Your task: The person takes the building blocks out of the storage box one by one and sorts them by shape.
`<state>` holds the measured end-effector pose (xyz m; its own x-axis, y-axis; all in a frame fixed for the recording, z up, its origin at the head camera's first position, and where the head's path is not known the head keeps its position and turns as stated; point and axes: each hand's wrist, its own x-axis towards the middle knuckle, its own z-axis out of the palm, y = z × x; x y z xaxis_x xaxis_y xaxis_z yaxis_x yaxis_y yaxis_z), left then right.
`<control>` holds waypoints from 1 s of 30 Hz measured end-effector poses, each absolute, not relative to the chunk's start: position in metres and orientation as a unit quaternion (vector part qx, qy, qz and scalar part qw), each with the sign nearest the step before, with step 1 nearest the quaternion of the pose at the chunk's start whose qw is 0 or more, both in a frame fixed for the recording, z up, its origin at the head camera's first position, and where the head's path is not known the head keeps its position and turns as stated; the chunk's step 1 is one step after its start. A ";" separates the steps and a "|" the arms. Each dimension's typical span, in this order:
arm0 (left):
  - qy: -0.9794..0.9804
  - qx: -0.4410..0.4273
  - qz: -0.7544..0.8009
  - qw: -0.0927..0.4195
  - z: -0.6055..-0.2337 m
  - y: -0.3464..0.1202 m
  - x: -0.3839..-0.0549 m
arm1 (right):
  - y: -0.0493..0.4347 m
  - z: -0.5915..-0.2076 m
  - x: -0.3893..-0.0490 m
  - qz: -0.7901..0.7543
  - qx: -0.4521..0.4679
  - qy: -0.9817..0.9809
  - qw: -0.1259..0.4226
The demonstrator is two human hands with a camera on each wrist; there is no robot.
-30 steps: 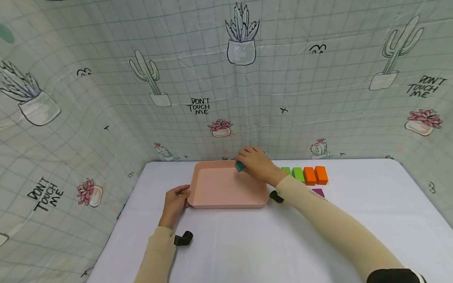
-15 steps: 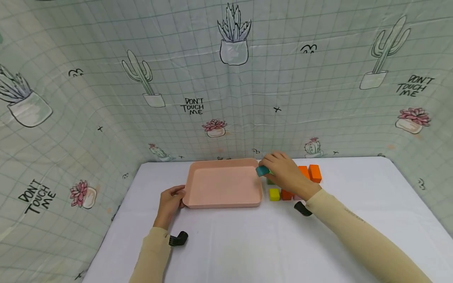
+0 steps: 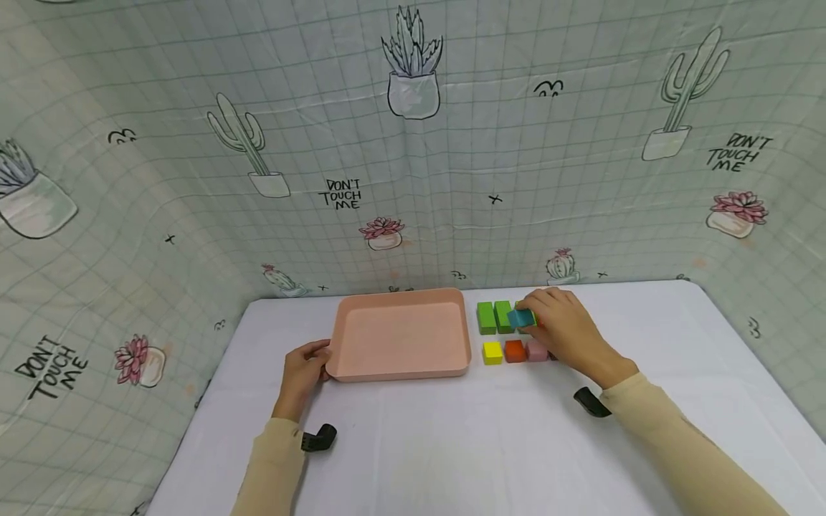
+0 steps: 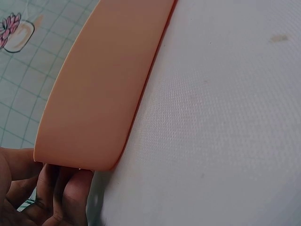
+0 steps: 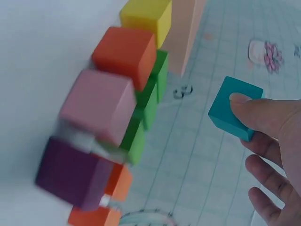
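Note:
A teal block (image 5: 233, 106) is pinched in my right hand (image 3: 568, 333), the thumb pressed on its face in the right wrist view. In the head view, this hand holds it above the green blocks (image 3: 495, 317) to the right of the tray. My left hand (image 3: 303, 374) grips the left edge of the pink tray (image 3: 400, 374), its curled fingers (image 4: 77, 190) against the end wall. No block shows inside the tray. A front row holds a yellow block (image 3: 492, 352), a red-orange block (image 3: 515, 351), a pink block (image 3: 537, 350) and a purple block (image 5: 73, 172).
Orange blocks (image 5: 117, 181) stand behind the purple one, partly hidden. A white cloth (image 3: 413, 451) covers the table. At its back edge hangs a curtain (image 3: 439, 215) printed with potted cacti. Black wrist cameras (image 3: 319, 438) stick out from both wrists.
My right hand has carried the teal block from over the tray rightward to above the green blocks, uncovering the yellow, red-orange and pink blocks. The left hand stays at the tray's edge.

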<state>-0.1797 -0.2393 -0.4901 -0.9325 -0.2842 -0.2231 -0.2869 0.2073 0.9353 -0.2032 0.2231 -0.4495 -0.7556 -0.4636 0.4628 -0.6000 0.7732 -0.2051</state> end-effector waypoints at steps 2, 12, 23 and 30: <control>0.777 -0.186 0.601 0.002 -0.490 -0.240 -0.180 | 0.231 -0.452 -0.200 0.178 0.283 -0.920 0.205; 0.773 -0.191 0.606 0.001 -0.490 -0.241 -0.181 | 0.275 -0.463 -0.186 0.185 0.229 -0.934 0.205; 0.772 -0.187 0.607 0.006 -0.490 -0.241 -0.182 | 0.309 -0.479 -0.173 0.166 0.191 -0.953 0.168; 0.771 -0.187 0.609 0.006 -0.490 -0.241 -0.181 | 0.315 -0.484 -0.172 0.154 0.188 -0.959 0.143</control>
